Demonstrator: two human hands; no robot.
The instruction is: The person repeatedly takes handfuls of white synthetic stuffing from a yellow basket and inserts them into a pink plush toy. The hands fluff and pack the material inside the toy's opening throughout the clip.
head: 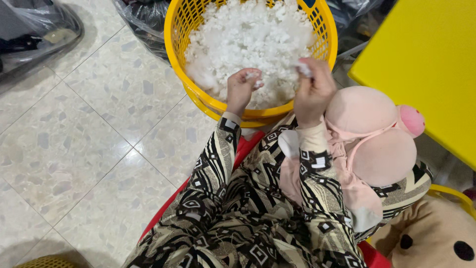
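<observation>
In the head view, a round yellow plastic basket (pixel 198 94) with a slotted wall stands on the pale speckled tile floor (pixel 84 149), heaped with white fibre stuffing (pixel 248 34). The left hand (pixel 241 89) reaches over the near rim, its fingers curled closed around a small tuft of the stuffing. The right hand (pixel 312 92) is beside it, just above the same rim, fingers pinched shut on another white tuft at its top.

Under the right forearm, resting on the person's lap, lies a pink plush toy (pixel 377 134) with two rounded, filled lobes and a brighter pink knob at its far end; its lower fabric hangs limp. The sleeves and lap are clothed in a black, cream and tan geometric print. A red plastic seat (pixel 168 208) shows beneath the legs.

A flat bright yellow tabletop (pixel 431 64) fills the upper right corner. A tan plush toy with black spots (pixel 436 238) sits at the lower right. Dark, glossy plastic bags lie behind the basket (pixel 144 20) and in the upper left corner (pixel 34 30); no labels can be seen on them.
</observation>
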